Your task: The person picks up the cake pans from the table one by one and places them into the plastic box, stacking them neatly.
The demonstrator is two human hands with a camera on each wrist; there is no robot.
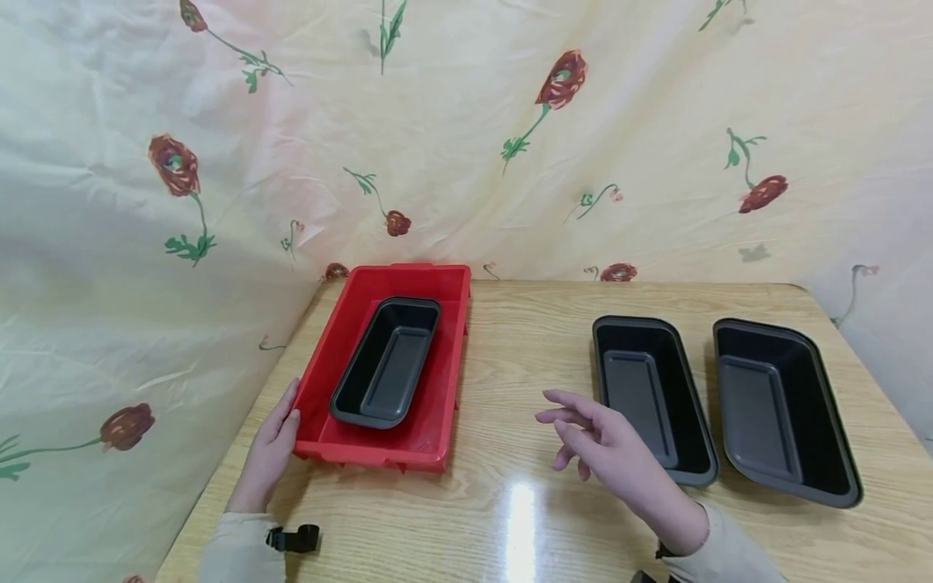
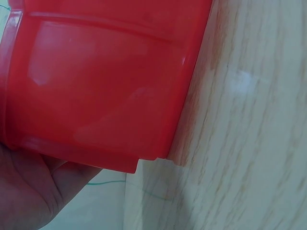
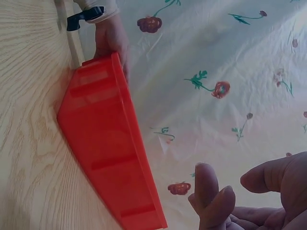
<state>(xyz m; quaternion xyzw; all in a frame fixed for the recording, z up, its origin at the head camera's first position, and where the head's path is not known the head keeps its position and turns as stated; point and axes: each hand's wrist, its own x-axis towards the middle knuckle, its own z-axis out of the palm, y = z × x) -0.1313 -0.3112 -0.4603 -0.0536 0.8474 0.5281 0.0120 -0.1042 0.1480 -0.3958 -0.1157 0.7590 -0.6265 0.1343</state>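
A red plastic tray (image 1: 455, 389) sits at the left of the table, with a dark loaf pan (image 1: 397, 368) lying inside it. My left hand (image 1: 270, 449) is at the tray's near left corner, its fingers extended along the outer side and the thumb right at the rim. In the left wrist view, the tray wall (image 2: 105, 91) hides part of that hand. My right hand (image 1: 594, 429) hovers with loosely bent fingers and nothing in them. Just right of it stands a second loaf pan (image 1: 641, 397), and beyond that a third loaf pan (image 1: 765, 405).
The wooden table (image 1: 525, 356) has a pale floral cloth (image 1: 452, 138) hanging behind it and along its left side. The two right-hand pans stand side by side with a narrow gap between them. Each wrist wears a black strap.
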